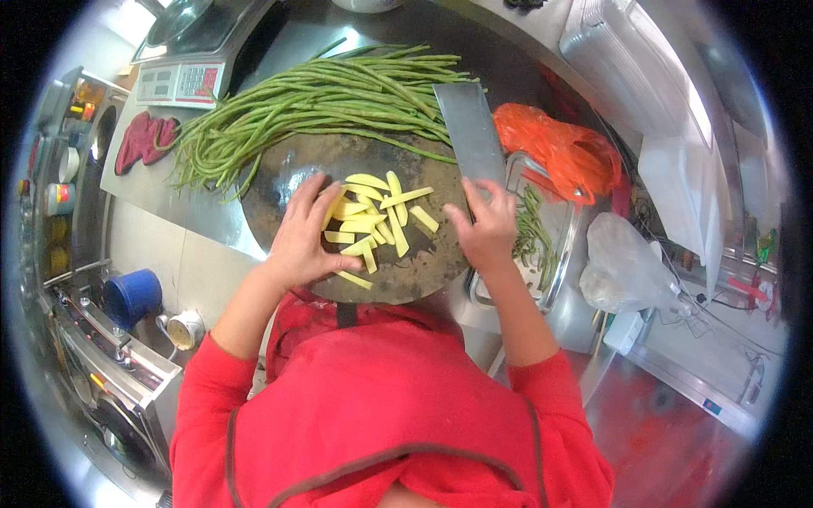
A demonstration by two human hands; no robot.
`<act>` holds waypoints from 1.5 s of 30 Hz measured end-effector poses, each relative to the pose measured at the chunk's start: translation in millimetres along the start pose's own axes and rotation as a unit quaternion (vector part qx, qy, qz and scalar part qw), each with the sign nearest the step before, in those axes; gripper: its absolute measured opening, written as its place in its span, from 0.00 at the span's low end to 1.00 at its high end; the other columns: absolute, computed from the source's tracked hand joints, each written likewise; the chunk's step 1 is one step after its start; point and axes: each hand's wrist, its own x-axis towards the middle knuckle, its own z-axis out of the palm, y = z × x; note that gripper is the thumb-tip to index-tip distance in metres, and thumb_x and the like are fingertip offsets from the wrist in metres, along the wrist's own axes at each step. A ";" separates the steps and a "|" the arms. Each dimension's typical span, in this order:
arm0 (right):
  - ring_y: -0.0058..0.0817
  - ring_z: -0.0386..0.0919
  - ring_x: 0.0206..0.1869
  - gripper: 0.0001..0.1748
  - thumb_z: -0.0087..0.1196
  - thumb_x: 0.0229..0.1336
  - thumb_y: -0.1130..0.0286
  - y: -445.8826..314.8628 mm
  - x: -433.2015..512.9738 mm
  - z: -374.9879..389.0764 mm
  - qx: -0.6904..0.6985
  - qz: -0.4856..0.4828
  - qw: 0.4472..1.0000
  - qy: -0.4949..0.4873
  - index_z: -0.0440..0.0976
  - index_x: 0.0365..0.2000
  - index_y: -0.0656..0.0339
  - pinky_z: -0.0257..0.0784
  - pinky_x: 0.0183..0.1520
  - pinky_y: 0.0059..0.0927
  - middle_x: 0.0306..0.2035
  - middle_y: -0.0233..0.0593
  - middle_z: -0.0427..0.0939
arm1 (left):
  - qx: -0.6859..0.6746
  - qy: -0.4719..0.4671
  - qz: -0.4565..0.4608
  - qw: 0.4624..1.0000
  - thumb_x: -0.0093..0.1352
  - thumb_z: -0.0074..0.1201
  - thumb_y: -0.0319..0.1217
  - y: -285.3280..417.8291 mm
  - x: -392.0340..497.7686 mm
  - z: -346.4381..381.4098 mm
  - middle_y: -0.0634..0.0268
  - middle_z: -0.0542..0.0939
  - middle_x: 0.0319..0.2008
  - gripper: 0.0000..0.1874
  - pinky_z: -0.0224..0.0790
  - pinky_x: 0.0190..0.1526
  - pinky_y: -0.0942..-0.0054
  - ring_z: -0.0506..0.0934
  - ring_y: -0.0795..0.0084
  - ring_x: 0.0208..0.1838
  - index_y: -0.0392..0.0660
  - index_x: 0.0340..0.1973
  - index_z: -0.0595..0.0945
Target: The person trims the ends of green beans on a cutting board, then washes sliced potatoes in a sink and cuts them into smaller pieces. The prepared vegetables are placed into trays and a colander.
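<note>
Pale yellow strips of cut vegetable, apparently potato point(362, 223), lie in a loose heap on a round, worn chopping block point(413, 279). My left hand point(309, 232) is curved around the heap's left side, fingers apart, with fingertips and thumb touching the strips. At the block's right edge, my right hand point(488, 225) grips a Chinese cleaver point(469, 127). Its broad blade points away from me and the hand hides the handle. Long green yardlong beans point(330, 95) lie in a thick bundle across the block's far side, and the blade's far end overlaps their right ends.
Right of the block, a metal tray point(562, 279) holds short green bean pieces point(533, 228). An orange plastic bag point(559, 149) sits at its far end. A digital scale point(181, 82) and dark red cloth point(145, 141) are at far left. A blue bucket point(132, 297) stands lower left.
</note>
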 end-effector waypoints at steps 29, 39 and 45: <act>0.49 0.80 0.34 0.07 0.56 0.55 0.71 -67.5 -36.1 -9.4 0.213 -0.069 0.968 -0.115 0.73 0.34 0.61 0.76 0.37 0.47 0.30 0.47 0.80 | 0.037 -0.057 0.007 0.998 0.63 0.53 0.30 85.6 -6.4 39.8 0.53 0.78 0.32 0.09 0.74 0.44 0.57 0.78 0.51 0.41 0.39 0.36 0.77; 0.54 0.79 0.27 0.07 0.53 0.61 0.70 -97.8 -56.9 29.8 0.194 -0.036 0.975 -0.099 0.70 0.31 0.64 0.75 0.30 0.52 0.25 0.52 0.78 | -0.052 -0.058 -0.218 0.973 0.72 0.49 0.33 84.7 -20.7 46.3 0.39 0.80 0.28 0.10 0.72 0.38 0.45 0.79 0.36 0.35 0.37 0.34 0.76; 0.52 0.78 0.27 0.07 0.56 0.57 0.70 -96.2 -48.6 19.0 0.161 -0.074 0.977 -0.120 0.69 0.29 0.62 0.75 0.31 0.50 0.25 0.50 0.77 | -0.066 -0.080 -0.219 0.970 0.73 0.49 0.35 86.1 -22.3 37.9 0.39 0.80 0.28 0.12 0.70 0.38 0.44 0.78 0.35 0.35 0.37 0.35 0.77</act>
